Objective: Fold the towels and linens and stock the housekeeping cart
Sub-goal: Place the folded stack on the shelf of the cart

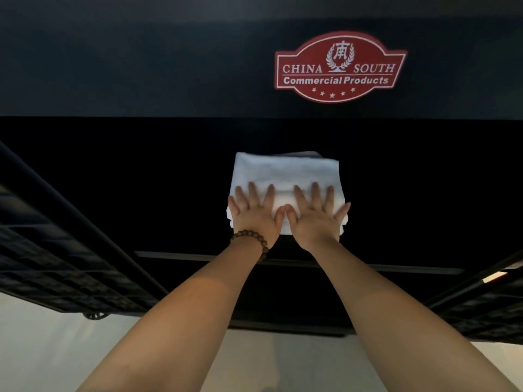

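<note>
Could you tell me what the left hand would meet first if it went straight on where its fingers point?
The left hand would meet more of the folded white towel under it; beyond that the cart is too dark to judge.

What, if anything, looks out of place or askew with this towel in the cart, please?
Nothing stands out. The folded white towel lies square in the dark cart, with the left hand and right hand pressing flat on it. No spill or damage shows.
</note>
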Demonstrator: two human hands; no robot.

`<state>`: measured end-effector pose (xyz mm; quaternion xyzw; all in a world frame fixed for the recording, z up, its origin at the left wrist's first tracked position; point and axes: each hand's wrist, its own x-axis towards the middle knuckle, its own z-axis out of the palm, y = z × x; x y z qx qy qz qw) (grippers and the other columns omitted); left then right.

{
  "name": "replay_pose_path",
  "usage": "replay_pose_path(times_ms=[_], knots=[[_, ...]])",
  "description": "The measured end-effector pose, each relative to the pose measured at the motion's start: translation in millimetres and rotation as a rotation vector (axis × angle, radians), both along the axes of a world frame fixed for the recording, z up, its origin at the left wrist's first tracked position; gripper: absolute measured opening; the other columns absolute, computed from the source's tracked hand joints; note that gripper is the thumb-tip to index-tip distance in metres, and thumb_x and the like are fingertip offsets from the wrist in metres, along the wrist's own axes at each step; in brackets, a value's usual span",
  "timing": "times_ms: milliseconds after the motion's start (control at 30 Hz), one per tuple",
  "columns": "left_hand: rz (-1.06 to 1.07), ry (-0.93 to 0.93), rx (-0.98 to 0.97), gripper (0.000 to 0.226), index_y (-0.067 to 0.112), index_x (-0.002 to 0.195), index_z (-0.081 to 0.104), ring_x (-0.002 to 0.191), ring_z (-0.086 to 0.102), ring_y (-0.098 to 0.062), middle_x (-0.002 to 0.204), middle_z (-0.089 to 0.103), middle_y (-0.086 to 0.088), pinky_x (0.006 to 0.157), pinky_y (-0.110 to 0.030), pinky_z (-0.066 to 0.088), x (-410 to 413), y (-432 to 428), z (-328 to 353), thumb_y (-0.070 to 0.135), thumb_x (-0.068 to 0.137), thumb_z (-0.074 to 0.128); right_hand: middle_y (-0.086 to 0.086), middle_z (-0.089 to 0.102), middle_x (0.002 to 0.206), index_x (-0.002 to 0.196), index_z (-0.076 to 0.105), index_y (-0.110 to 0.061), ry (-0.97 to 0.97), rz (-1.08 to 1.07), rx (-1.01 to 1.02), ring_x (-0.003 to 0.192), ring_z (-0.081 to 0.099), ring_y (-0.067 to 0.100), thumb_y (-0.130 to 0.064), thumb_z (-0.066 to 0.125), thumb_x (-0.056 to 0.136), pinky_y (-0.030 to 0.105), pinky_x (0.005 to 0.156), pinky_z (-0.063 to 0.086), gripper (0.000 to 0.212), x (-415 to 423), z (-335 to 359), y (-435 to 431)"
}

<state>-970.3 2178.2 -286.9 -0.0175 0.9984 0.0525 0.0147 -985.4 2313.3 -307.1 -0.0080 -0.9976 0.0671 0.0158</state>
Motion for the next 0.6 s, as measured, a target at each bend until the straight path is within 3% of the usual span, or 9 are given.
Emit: replay_pose_path(times_ms=[200,367,600], knots=[[-0.03,-0.034,0.011,0.063,0.029,0.154,-0.007,0.147,-0.01,-0.033,0.161,-0.009,-0.011,0.119,-0.05,-0.003,11.0,-4.4,10.3,0.055,0.099,0.011,-0.006,-0.017,0.159,0.145,-0.015,-0.045,-0.063,0.044,0.001,0.144,-0.022,0.028,-0.061,0.004,0.094,0.064,0.107,-0.014,0.057,0.0,6.4,8.5],[-0.044,-0.08,0.063,0.062,0.022,0.155,0.008,0.149,0.002,-0.021,0.162,0.006,-0.005,0.121,-0.045,0.005,38.8,-9.6,35.1,0.05,0.101,0.018,-0.008,-0.006,0.161,0.151,0.0,-0.036,-0.074,0.082,-0.079,0.146,-0.014,0.017,-0.056,0.011,0.097,0.055,0.114,-0.007,0.059,26.1,24.6,15.6],[0.01,-0.054,0.208,0.061,0.02,0.153,0.021,0.147,0.016,-0.018,0.158,0.024,-0.004,0.12,-0.041,0.013,110.9,-6.9,95.4,0.051,0.1,0.023,0.004,0.038,0.151,0.146,0.035,-0.019,0.012,0.049,-0.34,0.141,0.03,0.021,-0.047,0.031,0.1,0.043,0.116,0.025,0.054,111.6,100.6,23.7]])
